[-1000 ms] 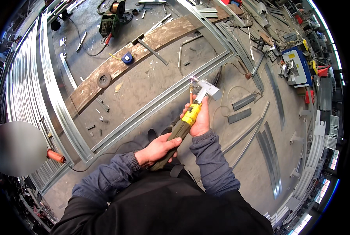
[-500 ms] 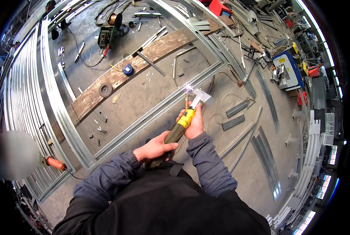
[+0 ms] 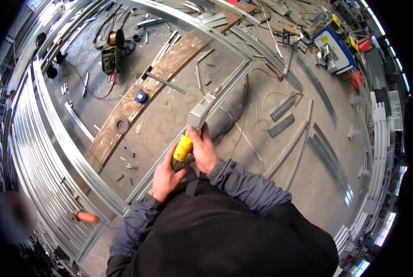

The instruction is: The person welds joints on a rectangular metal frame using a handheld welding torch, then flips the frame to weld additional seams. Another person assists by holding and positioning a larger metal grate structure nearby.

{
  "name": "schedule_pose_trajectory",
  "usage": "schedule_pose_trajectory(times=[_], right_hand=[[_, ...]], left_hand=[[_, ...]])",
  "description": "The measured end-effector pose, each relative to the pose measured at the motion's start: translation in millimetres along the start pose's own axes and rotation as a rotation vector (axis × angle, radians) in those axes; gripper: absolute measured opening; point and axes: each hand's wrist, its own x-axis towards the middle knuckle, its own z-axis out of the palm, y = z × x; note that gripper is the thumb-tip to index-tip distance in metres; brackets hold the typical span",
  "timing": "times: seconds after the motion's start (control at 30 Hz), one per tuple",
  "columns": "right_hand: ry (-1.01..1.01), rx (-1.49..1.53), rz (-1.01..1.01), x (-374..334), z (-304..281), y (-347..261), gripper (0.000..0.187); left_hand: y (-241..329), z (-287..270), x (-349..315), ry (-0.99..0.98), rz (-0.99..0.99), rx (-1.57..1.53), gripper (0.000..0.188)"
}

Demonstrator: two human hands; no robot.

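My left hand (image 3: 166, 175) is wrapped round the dark handle of a welding torch (image 3: 183, 147), which has yellow tape round its front part. The torch's nozzle is out of sight. My right hand (image 3: 205, 150) pinches a grey metal piece (image 3: 201, 113) just beyond the tape, and its fingers also lie close against the torch. This piece has a blocky near end and a narrower far end. Both hands are over the near rail of a large galvanised metal frame (image 3: 235, 77). The piece covers part of that rail, and I cannot tell whether it touches it.
A brown plank (image 3: 158, 64) crosses the frame, with a blue tape measure (image 3: 141, 96) and a grinding disc (image 3: 121, 125) on it. Beyond stands a green wire feeder (image 3: 111, 60). An orange-handled grinder (image 3: 85, 217) lies left. Metal strips (image 3: 328, 159) lie right.
The bright welding spark has gone out. Both hands have drawn back nearer my body, bringing the torch and grey piece, which now points along the rail. The view has shifted.
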Motion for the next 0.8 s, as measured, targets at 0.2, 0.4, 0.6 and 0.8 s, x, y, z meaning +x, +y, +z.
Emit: schedule_pose_trajectory(times=[0.2, 0.4, 0.6, 0.8], right_hand=[[-0.113, 0.02, 0.372, 61.5, -6.1, -25.6, 0.058], [-0.092, 0.031, 0.522, 106.8, -8.8, -18.0, 0.064], [0.026, 0.022, 0.61, 133.8, -13.1, -7.8, 0.058], [0.076, 0.001, 0.68, 138.9, -8.2, -9.8, 0.057]], left_hand=[[17.2, -58.4, 49.4, -0.242, -0.374, -0.053, 0.083], [2.1, -75.7, 102.9, -0.379, -0.535, -0.244, 0.082], [-15.8, -76.7, 135.1, -0.459, -0.538, -0.304, 0.081], [-16.1, -84.8, 145.1, -0.54, -0.576, -0.301, 0.082]])
